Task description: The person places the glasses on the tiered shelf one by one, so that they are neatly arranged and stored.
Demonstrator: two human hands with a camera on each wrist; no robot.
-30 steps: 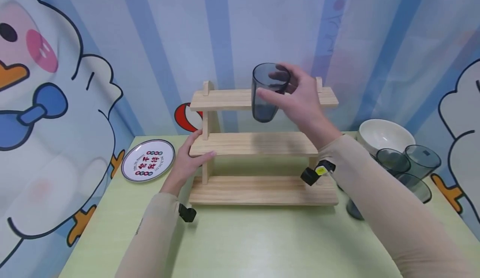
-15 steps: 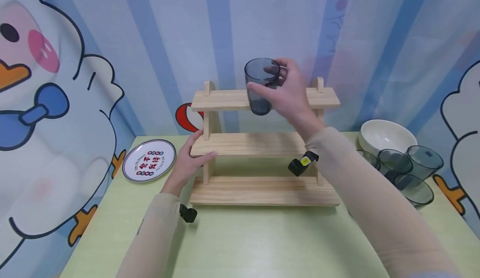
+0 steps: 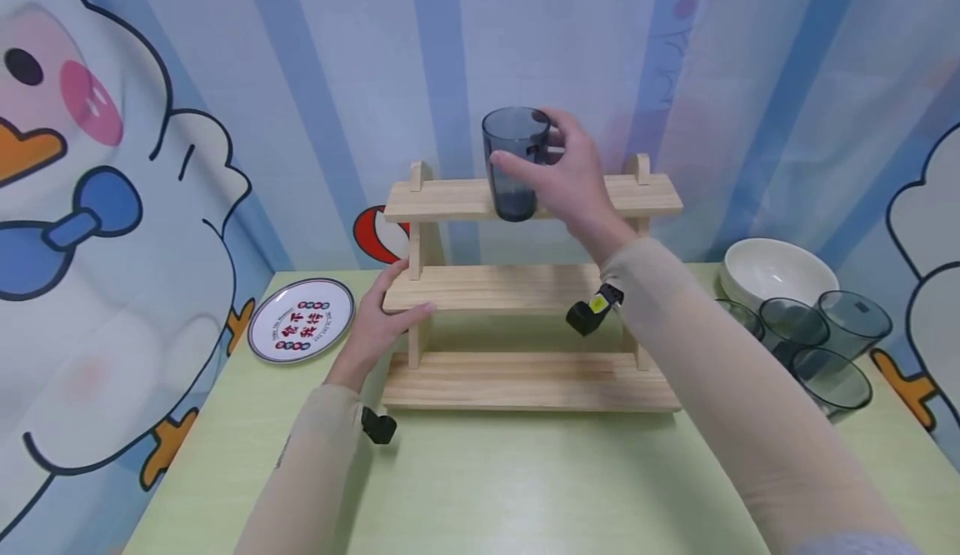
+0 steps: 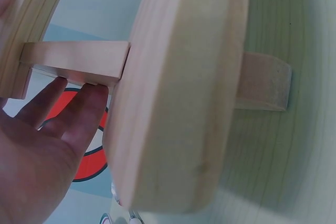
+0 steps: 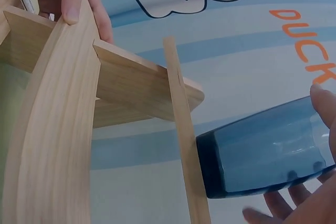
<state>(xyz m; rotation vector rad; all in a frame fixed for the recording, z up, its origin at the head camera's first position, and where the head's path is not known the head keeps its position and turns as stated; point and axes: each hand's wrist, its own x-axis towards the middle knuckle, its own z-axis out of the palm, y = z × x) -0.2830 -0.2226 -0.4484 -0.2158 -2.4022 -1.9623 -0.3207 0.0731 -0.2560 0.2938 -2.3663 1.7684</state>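
Observation:
In the head view my right hand (image 3: 573, 176) holds a smoky blue-grey glass tumbler (image 3: 515, 167) upright, thumb in front and fingers round the far side. Its base is at the top board of a three-tier wooden shelf (image 3: 510, 288). The right wrist view has the tumbler (image 5: 262, 153) base right by that board (image 5: 184, 140); whether they touch I cannot tell. My left hand (image 3: 375, 322) grips the left end of the middle board, thumb over the front edge. In the left wrist view, fingertips (image 4: 92, 95) of this hand lie against an upright (image 4: 76, 59).
Several similar glasses (image 3: 832, 372) stand at the right, before a white bowl (image 3: 780, 267). A round plate with red lettering (image 3: 302, 320) lies left of the shelf. Everything stands on a pale green table (image 3: 510, 488). A cartoon-printed curtain (image 3: 345, 63) hangs behind.
My right hand has carried the tumbler left and away from me, up to the top board. The left hand keeps its grip on the shelf.

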